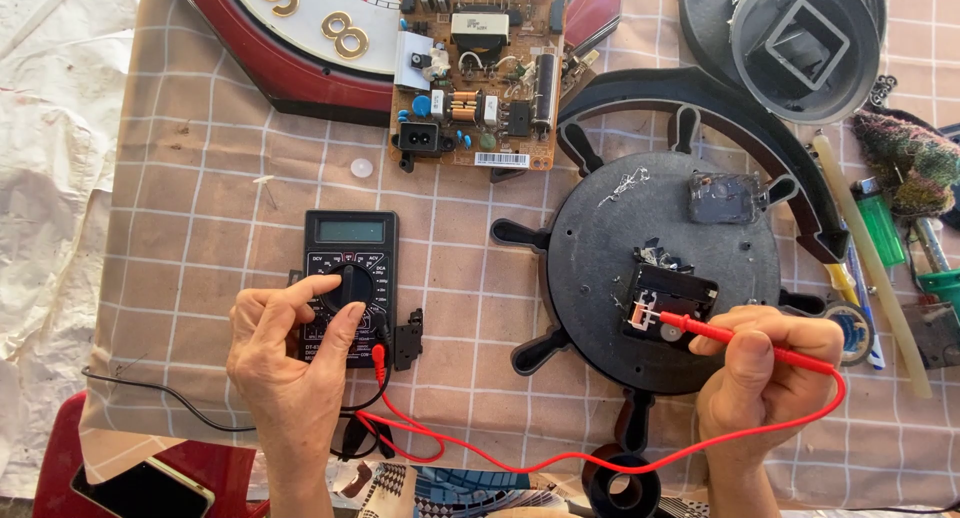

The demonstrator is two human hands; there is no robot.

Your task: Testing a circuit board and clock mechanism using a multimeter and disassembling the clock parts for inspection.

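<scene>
My left hand (290, 353) pinches the round dial of a black multimeter (350, 240) that lies flat on the checked cloth. My right hand (765, 373) holds a red test probe (700, 328), its tip resting on the small black clock movement (672, 303) mounted on the round black back of a clock (625, 218). A red lead (520, 463) runs from the meter's bottom jack along the near edge to the probe. A black lead also leaves the meter beside my left wrist.
A brown circuit board (475, 78) lies at the top middle over a red-framed clock face (300, 38). A black round housing (800, 38) sits top right. A glue stick (870, 248), a green lighter (880, 223) and tools lie at the right edge. A phone (140, 488) sits bottom left.
</scene>
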